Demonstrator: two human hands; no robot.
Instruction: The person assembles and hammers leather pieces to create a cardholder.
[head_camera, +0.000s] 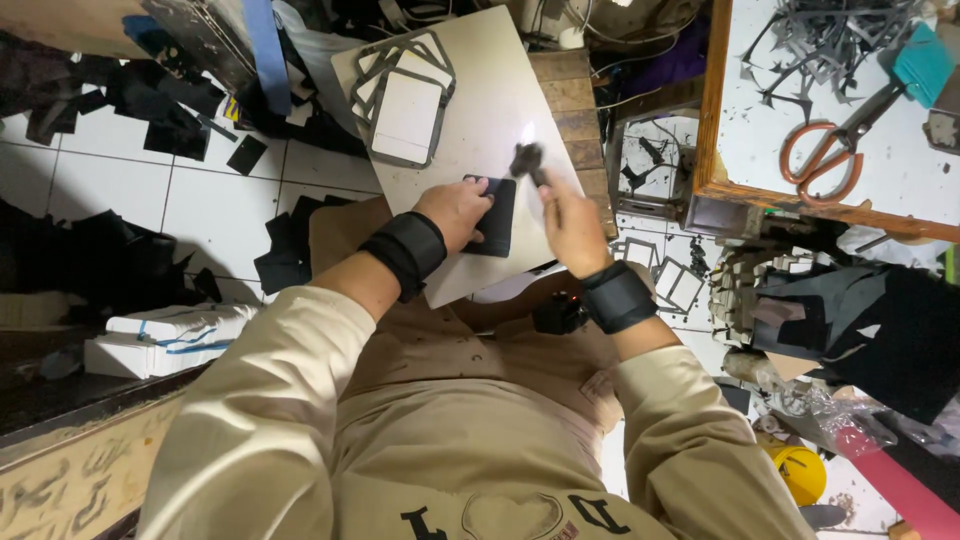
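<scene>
Left hand (458, 212) presses flat on a black leather piece (494, 216) lying on the white board (485, 110). Right hand (572, 228), just beside it, grips a small dark tool (527, 160) over the piece's upper edge. Orange-handled scissors (830, 150) lie well apart on the table (900, 180).

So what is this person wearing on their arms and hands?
Both arms are in long, loose beige sleeves, pushed up short of the wrists. Each wrist carries a wide black band: one on the left wrist, one on the right wrist. The left hand and right hand are bare, without gloves.
</scene>
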